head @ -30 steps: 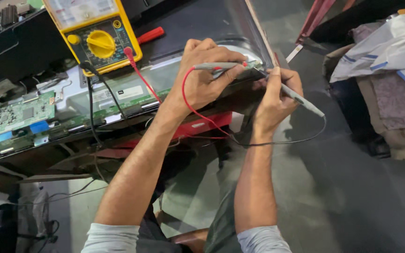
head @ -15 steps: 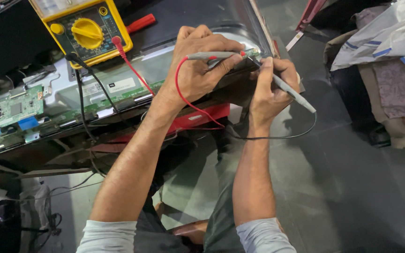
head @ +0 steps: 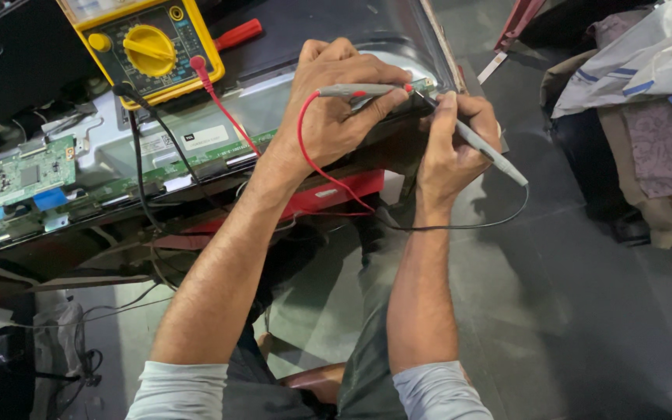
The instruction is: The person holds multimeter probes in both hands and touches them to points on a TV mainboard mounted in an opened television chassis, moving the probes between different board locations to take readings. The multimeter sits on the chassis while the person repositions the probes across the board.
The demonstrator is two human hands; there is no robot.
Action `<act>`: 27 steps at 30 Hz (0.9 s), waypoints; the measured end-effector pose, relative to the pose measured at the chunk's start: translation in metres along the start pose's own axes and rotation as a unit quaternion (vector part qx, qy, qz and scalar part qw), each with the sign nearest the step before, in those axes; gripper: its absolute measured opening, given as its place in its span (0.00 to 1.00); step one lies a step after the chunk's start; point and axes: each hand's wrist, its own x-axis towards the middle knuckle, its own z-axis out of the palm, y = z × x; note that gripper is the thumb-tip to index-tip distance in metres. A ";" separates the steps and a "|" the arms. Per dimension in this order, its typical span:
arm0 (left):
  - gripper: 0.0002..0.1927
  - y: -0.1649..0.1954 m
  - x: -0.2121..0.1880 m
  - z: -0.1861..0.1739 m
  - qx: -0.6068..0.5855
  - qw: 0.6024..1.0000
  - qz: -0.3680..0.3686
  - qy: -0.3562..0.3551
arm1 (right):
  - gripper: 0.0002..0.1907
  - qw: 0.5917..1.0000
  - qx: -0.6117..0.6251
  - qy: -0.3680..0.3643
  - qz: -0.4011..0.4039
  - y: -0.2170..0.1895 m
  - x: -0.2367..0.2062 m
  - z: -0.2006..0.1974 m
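My left hand [head: 334, 109] grips a grey test probe with a red lead [head: 363, 90], its tip pointing right at the edge of an opened flat screen panel [head: 219, 132]. My right hand [head: 453, 144] holds a second grey probe with a black lead [head: 491, 155], tip angled up-left toward the same spot near the panel's right corner. Both probe tips nearly meet there. The red wire [head: 223, 113] and the black wire [head: 140, 148] run back to a yellow multimeter [head: 145, 48] lying on the panel at the top left.
A green circuit board [head: 17, 177] sits at the left on the panel. A red-handled screwdriver [head: 235, 34] lies beside the meter. Folded cloths and bags [head: 647, 101] are piled at the right on the dark floor. My knees are below the panel.
The view has shifted slightly, so the meter and board sit a little higher and further left in frame. Both hands keep the probes at the same corner of the panel.
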 end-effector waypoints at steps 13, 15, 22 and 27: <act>0.09 -0.001 0.000 0.001 0.000 1.000 -0.004 -0.005 | 0.07 1.000 0.001 0.002 0.000 0.002 0.001 0.001; 0.09 -0.001 0.001 0.001 0.003 1.000 -0.003 -0.003 | 0.07 1.000 0.016 -0.001 0.012 0.002 0.001 0.002; 0.09 -0.001 0.001 0.000 0.006 1.000 -0.003 -0.004 | 0.07 1.000 0.010 -0.010 0.005 0.001 -0.001 0.001; 0.09 0.000 0.001 0.000 -0.001 1.000 -0.001 -0.001 | 0.07 1.000 0.016 -0.003 0.012 0.001 -0.001 0.002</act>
